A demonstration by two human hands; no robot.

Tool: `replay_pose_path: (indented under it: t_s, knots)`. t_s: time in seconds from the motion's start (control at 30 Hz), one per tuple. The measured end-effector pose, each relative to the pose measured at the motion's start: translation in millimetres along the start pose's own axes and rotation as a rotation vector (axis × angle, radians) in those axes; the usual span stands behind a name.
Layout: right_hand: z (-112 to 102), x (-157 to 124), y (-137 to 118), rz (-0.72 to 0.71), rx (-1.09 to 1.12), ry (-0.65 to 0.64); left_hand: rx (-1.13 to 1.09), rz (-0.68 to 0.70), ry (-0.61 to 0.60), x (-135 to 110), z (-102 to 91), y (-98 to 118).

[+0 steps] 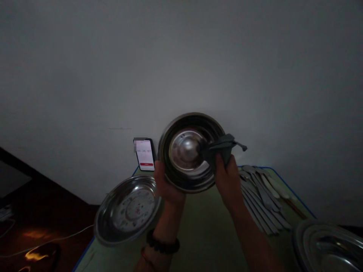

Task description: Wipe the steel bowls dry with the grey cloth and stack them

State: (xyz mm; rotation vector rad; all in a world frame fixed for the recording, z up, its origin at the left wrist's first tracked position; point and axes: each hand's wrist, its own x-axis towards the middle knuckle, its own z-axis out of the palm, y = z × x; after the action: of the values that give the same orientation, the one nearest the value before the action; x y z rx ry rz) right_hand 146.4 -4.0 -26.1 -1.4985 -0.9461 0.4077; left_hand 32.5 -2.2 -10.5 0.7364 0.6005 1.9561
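A shiny steel bowl [187,151] is held up above the table, its inside tilted toward me. My left hand [170,187] grips it from below at the left, thumb over the rim, the other fingers hidden behind the bowl. My right hand [228,179] is closed on a dark grey-green cloth [219,151], which touches the inner right side of the bowl; a loose end of the cloth sticks out to the right. Below and left of the bowl, a larger steel basin [113,219] with a patterned bottom rests on the table.
A phone [146,155] with a lit timer leans against the wall [181,56]. Several pieces of metal cutlery [263,196] lie fanned at the right of the green table [210,234]. Steel bowls [326,241] sit at the lower right. A white cable [62,238] runs at the left.
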Motion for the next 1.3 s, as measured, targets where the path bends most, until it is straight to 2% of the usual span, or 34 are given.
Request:
replay_pose_path:
  t_s: [0.03,0.1,0.17,0.23,0.3,0.37,0.43,0.53,0.63,0.7,0.77,0.83,0.9,0.97,1.03,1.13,1.2,1.23,1.3]
  knots:
    - [3.6,-1.7,1.4,0.042,0.019,-0.064,-0.008,0.043,0.089,-0.8,0.7,-6.3]
    - [5.8,-0.3,7.3,0.074,0.038,-0.178,0.002,0.052,0.125,0.6,1.1,-13.4]
    - [-0.5,7.8,16.1,0.045,0.022,-0.23,0.02,-0.016,0.041,6.8,-0.1,-11.8]
    - [-13.3,19.5,25.0,-0.001,-0.011,-0.215,0.044,-0.148,-0.091,16.9,-2.9,-2.8]
    - [-27.2,29.7,30.6,-0.061,-0.039,-0.265,0.093,-0.316,-0.224,27.3,-7.3,9.0]
    - [-36.7,34.3,30.8,-0.123,-0.088,-0.315,0.164,-0.394,-0.316,34.2,-12.4,18.6]
    - [-39.2,32.8,25.6,-0.153,-0.149,-0.304,0.223,-0.425,-0.365,35.9,-16.5,22.7]
    - [-31.1,23.0,12.8,-0.128,-0.185,-0.17,0.22,-0.372,-0.338,30.6,-18.2,19.6]
    - [-16.3,11.7,4.3,-0.057,-0.173,-0.028,0.198,-0.171,-0.214,21.8,-14.8,10.6]
    - [-6.7,6.5,5.1,-0.019,-0.167,-0.032,0.264,-0.023,-0.106,17.3,-12.3,3.8]
    - [0.4,4.6,11.1,-0.039,-0.17,-0.092,0.354,0.061,-0.038,15.4,-11.3,-2.6]
    - [3.0,6.8,20.0,-0.106,-0.203,-0.137,0.409,0.067,-0.038,16.0,-12.1,-7.5]
    - [0.5,12.4,28.1,-0.157,-0.253,-0.136,0.456,0.009,-0.09,17.9,-13.8,-10.1]
    - [-6.5,19.8,33.0,-0.14,-0.277,-0.138,0.52,-0.041,-0.143,19.5,-15.3,-9.9]
    - [-16.0,26.8,34.1,-0.072,-0.261,-0.144,0.654,0.042,-0.212,19.2,-15.7,-6.6]
    - [-30.1,34.3,32.3,0.001,-0.22,-0.125,0.976,0.473,-0.399,15.5,-14.5,3.9]
    - [-37.8,37.4,31.8,0.02,-0.219,-0.106,1.168,0.699,-0.656,12.2,-13.5,12.7]
    - [-41.0,38.5,32.2,0.028,-0.224,-0.106,1.238,0.735,-0.822,10.7,-13.2,16.5]
    - [-45.8,40.2,34.3,0.045,-0.221,-0.118,1.323,0.705,-1.113,8.5,-13.0,21.5]
